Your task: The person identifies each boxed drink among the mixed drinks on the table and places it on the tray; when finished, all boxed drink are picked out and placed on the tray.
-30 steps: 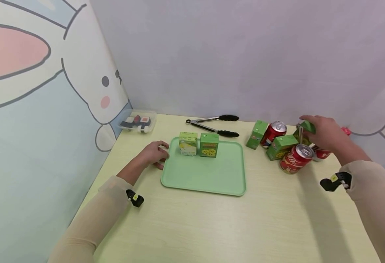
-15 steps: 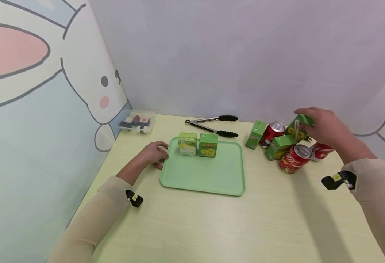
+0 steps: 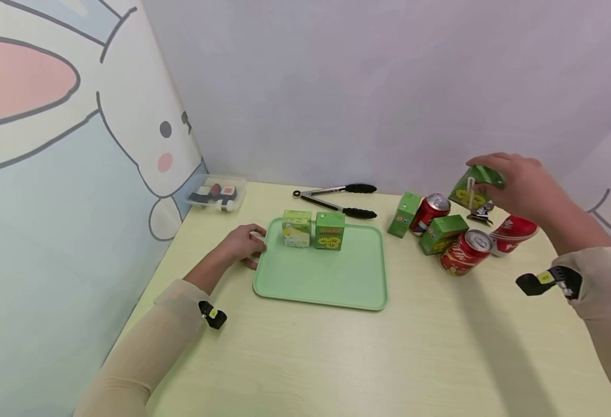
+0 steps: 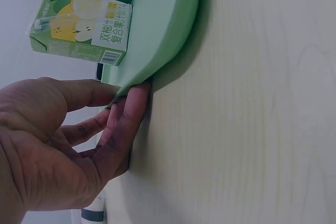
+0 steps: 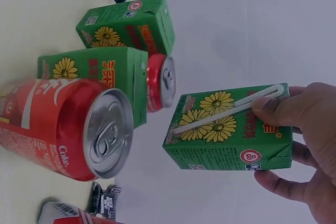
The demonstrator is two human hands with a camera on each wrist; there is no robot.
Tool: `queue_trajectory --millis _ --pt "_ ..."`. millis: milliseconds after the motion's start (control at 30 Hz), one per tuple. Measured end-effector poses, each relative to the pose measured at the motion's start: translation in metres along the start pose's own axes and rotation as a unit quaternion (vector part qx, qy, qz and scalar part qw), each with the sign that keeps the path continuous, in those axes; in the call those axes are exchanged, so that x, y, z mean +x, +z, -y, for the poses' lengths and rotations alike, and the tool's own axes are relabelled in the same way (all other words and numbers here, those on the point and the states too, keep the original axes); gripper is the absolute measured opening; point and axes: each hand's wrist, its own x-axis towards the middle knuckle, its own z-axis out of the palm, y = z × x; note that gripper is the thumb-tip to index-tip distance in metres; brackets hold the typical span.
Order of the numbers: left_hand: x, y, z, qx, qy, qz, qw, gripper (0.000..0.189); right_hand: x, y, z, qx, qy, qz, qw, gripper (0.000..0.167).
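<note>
My right hand (image 3: 521, 182) grips a green drink carton (image 5: 226, 129) with yellow flowers and a white straw by its top end. In the right wrist view the carton hangs above the table, apart from the drinks around it. My left hand (image 3: 242, 243) pinches the left rim of a green tray (image 4: 168, 30), thumb on top and fingers beneath. Two drink cartons stand upright near the tray's back edge: a pale pomelo carton (image 4: 84, 24) and a green flower carton (image 3: 329, 231). Below the right hand are a red Coke can (image 5: 79, 129) and another green carton (image 3: 443, 234).
Near the wall a further green carton (image 3: 405, 214) and a dark red can (image 3: 430, 213) stand by the group. A red cup (image 3: 513, 234) and a small black packet (image 3: 479, 214) sit at the right. Tongs (image 3: 336, 200) lie behind the tray; a clear box (image 3: 216, 192) holds sushi-like pieces.
My right hand has lifted the green carton up off the table from among the drinks. The red cup and black packet show more fully. My left hand stays on the tray rim.
</note>
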Motion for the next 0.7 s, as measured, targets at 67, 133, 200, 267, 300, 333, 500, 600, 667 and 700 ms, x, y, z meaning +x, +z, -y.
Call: queue_trajectory --millis 67,133,200,267,300,333,500,600,667,700 --pt "0.0 0.0 0.0 0.0 0.0 0.0 1.0 0.052 0.001 -0.001 0.005 0.007 -0.002 -0.001 1.0 0.055" --pt "-0.001 0.0 0.0 0.0 0.0 0.001 1.0 0.053 0.002 -0.002 0.012 0.013 -0.009 -0.004 0.9999 0.055" --pt "-0.001 0.0 -0.001 -0.002 0.0 0.0 1.0 0.052 0.003 -0.002 0.018 0.019 -0.019 -0.009 0.9996 0.056" --pt "-0.001 0.0 -0.001 -0.001 0.0 0.0 1.0 0.052 0.004 -0.001 0.025 0.027 -0.033 -0.016 0.999 0.057" --pt "-0.001 0.0 0.0 -0.001 0.0 0.001 1.0 0.052 0.004 -0.001 0.029 0.03 -0.041 -0.021 0.9985 0.057" --pt "0.0 0.0 0.0 -0.001 0.0 0.001 1.0 0.052 0.004 0.0 0.032 0.033 -0.05 -0.024 0.9979 0.058" --pt "0.001 0.0 0.0 0.001 0.001 0.0 1.0 0.052 0.006 0.001 0.05 0.05 -0.082 -0.037 0.9947 0.06" --pt "0.001 0.0 0.001 0.001 0.002 0.0 1.0 0.052 0.008 0.003 0.059 0.061 -0.091 -0.033 0.9934 0.06" --pt "0.001 0.0 0.001 0.001 0.001 0.001 1.0 0.052 0.009 0.006 0.064 0.067 -0.097 -0.028 0.9927 0.06" --pt "0.001 0.0 0.001 0.001 0.001 0.001 1.0 0.052 0.01 0.007 0.067 0.071 -0.101 -0.026 0.992 0.06"
